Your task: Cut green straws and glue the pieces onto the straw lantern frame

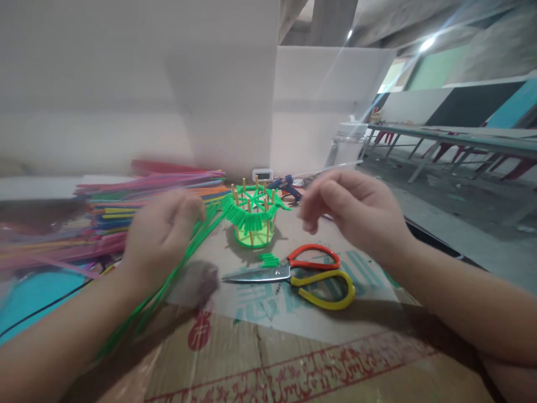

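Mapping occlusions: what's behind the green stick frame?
Behind the green stick frame: a small white display unit, a blue tool, probably a glue gun, and a pale upright panel. Whatever the sticks and green band cover can't be seen.

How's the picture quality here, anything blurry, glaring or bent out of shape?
Head view: both hands, left and right, smeared by motion; strips at the left edge blurred too; scissors fairly crisp; streaky glare from the lamp at upper right; soft shadow beside the green-rimmed frame; wide-angle stretch towards the edges, forearms especially.
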Demonstrator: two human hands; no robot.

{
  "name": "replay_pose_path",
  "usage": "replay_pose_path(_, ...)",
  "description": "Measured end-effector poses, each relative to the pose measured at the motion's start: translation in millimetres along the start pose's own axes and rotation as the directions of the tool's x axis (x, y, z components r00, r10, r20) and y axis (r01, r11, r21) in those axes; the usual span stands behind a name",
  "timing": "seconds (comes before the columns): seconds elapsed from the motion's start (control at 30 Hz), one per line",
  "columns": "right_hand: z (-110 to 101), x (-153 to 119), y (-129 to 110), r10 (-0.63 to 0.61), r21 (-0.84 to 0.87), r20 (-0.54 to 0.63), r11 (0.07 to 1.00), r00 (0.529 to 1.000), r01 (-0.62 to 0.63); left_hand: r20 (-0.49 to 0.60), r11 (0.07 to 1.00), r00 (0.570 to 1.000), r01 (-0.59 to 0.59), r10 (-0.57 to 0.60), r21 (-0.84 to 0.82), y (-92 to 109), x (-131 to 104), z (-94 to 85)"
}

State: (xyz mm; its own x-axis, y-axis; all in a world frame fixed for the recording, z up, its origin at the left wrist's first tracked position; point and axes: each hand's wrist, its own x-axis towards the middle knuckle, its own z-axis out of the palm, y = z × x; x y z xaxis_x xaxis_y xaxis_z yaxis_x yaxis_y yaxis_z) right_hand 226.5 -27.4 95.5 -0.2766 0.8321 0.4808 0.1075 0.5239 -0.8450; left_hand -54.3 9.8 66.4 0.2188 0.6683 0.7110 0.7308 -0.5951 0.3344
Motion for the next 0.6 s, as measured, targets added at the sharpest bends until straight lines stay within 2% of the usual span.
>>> replay_pose_path(0.03, -10, 7, 3, 0.056, -0.125, 0.042, 0.991, 0.998, -0.051, 0.022, 0.996, 0.997, 0.072, -0.073, 0.058, -10, 6, -0.5)
replay_pose_path(0.07, -20, 14, 8, 0.141, -0.261, 0.15, 0.96, 0.979, -0.099, 0.09, 0.99, 0.988, 0.115, -0.123, 0.086, -21, 11, 0.9)
replay_pose_path(0.1, -28, 21, 15, 0.26, -0.391, 0.26, 0.909, 0.93, -0.145, 0.233, 0.988, 0.962, 0.132, -0.146, 0.077, -32, 14, 4.3)
replay_pose_path(0.13, -35, 26, 24, 0.388, -0.499, 0.357, 0.848, 0.85, -0.178, 0.38, 0.99, 0.914, 0.134, -0.143, 0.05, -42, 15, 9.7)
replay_pose_path(0.17, -38, 30, 34, 0.471, -0.57, 0.41, 0.801, 0.781, -0.184, 0.483, 0.99, 0.865, 0.14, -0.137, 0.029, -51, 15, 16.5)
replay_pose_path(0.2, -40, 33, 45, 0.484, -0.613, 0.409, 0.774, 0.774, -0.161, 0.548, 0.99, 0.827, 0.136, -0.126, 0.022, -57, 12, 24.2)
replay_pose_path(0.27, -34, 36, 67, 0.446, -0.678, 0.291, 0.72, 0.846, -0.147, 0.564, 0.99, 0.816, 0.144, -0.124, 0.01, -62, 5, 40.0)
replay_pose_path(0.33, -23, 34, 86, 0.379, -0.684, 0.164, 0.709, 0.911, -0.172, 0.517, 0.988, 0.847, 0.154, -0.127, -0.009, -58, -5, 53.4)
replay_pose_path(0.43, -8, 29, 104, 0.312, -0.59, 0.135, 0.788, 0.941, -0.176, 0.466, 0.989, 0.881, 0.128, -0.08, -0.071, -46, -14, 65.5)
replay_pose_path(0.5, -1, 27, 110, 0.276, -0.538, 0.165, 0.83, 0.947, -0.148, 0.47, 0.988, 0.882, 0.099, -0.034, -0.115, -39, -17, 69.1)
replay_pose_path(0.6, 4, 25, 115, 0.277, -0.51, 0.136, 0.842, 0.951, -0.172, 0.478, 0.984, 0.878, 0.104, -0.022, -0.146, -36, -18, 71.1)
